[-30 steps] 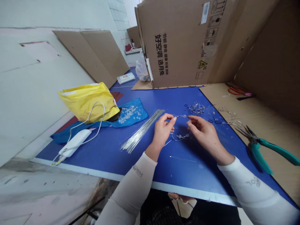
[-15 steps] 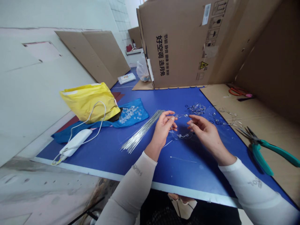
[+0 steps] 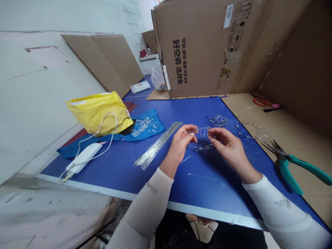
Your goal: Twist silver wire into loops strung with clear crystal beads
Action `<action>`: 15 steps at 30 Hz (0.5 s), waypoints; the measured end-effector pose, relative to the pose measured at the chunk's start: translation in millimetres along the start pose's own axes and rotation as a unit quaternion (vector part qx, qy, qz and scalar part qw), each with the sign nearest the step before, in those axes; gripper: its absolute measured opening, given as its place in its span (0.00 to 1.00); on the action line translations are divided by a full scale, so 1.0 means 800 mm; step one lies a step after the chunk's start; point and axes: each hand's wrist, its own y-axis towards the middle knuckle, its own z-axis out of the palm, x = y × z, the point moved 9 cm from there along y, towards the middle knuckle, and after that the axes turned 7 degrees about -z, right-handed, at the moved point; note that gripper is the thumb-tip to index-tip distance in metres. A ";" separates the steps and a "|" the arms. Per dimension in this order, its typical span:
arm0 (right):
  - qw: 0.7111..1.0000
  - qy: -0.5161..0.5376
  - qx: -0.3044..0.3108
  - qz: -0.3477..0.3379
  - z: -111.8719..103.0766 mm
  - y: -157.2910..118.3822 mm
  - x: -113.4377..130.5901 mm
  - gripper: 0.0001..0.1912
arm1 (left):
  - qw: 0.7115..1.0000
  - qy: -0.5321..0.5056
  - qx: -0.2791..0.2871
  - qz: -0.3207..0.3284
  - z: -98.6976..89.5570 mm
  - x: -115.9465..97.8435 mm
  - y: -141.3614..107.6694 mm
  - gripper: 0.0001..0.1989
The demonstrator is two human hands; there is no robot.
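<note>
From my end of the feed I have both hands up over the blue surface, facing each other across a beaded wire. The left hand pinches it between thumb and fingers; the right hand does the same across a narrow gap. I see a small loop and clear beads between the two sets of fingertips, and a lower beaded stretch hanging just below them. Whether that stretch touches the surface, I can't tell.

Just left of my left hand lies a bundle of straight wires. Farther out on that side I have loose beads on a blue bag, a yellow bag beside it, and a white device with a cord. Two short wire pieces lie nearer me, below the hands.

Just beyond my right hand sits a wire tangle. To its right, pliers lie on cardboard, handles apart, with scissors farther back.
</note>
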 end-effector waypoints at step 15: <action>0.999 0.037 -0.002 0.009 0.000 0.002 0.003 0.22 | 0.998 -0.058 0.007 -0.019 -0.001 0.002 0.003 0.09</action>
